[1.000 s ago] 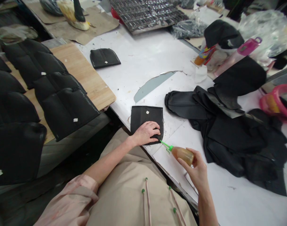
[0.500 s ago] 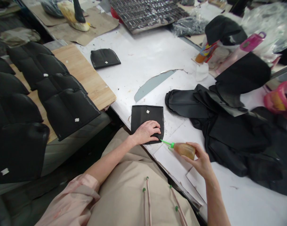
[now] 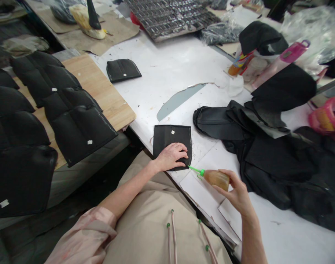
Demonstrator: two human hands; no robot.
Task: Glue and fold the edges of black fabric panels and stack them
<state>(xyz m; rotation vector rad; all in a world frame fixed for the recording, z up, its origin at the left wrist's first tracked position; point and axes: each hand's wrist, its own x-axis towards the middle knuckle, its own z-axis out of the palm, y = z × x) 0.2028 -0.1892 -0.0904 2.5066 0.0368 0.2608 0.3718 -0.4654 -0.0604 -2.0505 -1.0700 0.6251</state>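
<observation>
A flat black stitched piece [image 3: 163, 141] with a small white tag lies at the near edge of the white-covered table. My left hand [image 3: 173, 156] rests on its lower right part, fingers apart and slightly bent, pressing it down. In my right hand [image 3: 237, 192] is a squeeze bottle [image 3: 217, 179] of brownish liquid, tilted sideways, gripped by its base between thumb and fingers. Its thin green nozzle [image 3: 195, 169] points left, with the tip at the piece's lower right corner, close to my left thumb. Whether liquid is coming out I cannot tell.
Several similar black pieces [image 3: 79, 132] lie overlapped on a wooden board [image 3: 109, 101] at left. Another black piece [image 3: 123, 69] lies farther back. To the right is a heap of black material [image 3: 277, 161], with a pink bottle [image 3: 283, 62] and a pink container [image 3: 325, 119] beyond.
The bottle in my right hand has shifted very slightly right, its nozzle tip staying by the piece's corner. My left hand keeps its place on the piece.
</observation>
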